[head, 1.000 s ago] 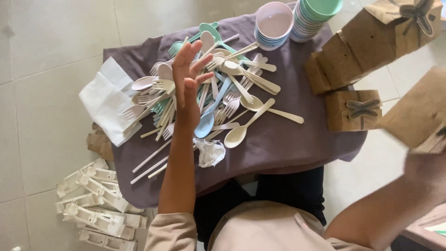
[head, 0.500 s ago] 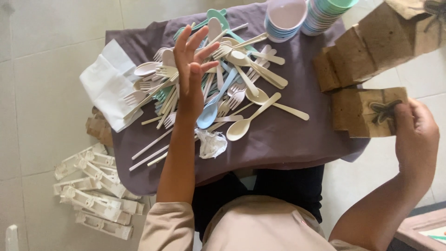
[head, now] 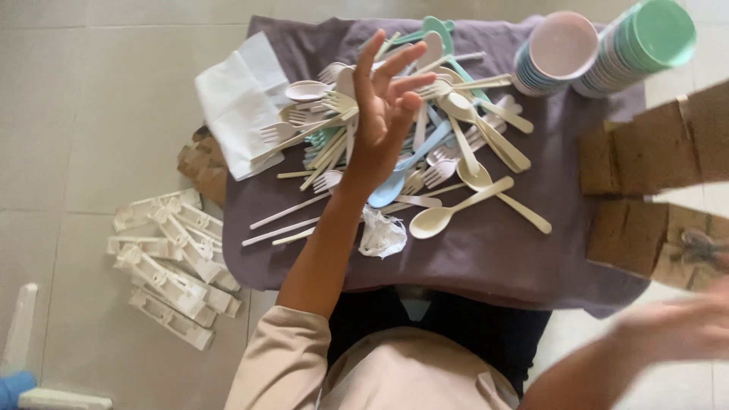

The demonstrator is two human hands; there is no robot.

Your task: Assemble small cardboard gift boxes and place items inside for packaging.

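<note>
Holding my left hand (head: 387,99) up, fingers spread, empty | spoon and fork pile (head: 395,144) right under it | right hand (head: 676,334) blurry, far off, grip unclear

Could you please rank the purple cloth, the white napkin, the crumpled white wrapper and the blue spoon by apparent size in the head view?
1. Purple cloth
2. White napkin
3. Blue spoon, partly hidden by the left hand, so uncertain against the next
4. Crumpled white wrapper
</note>
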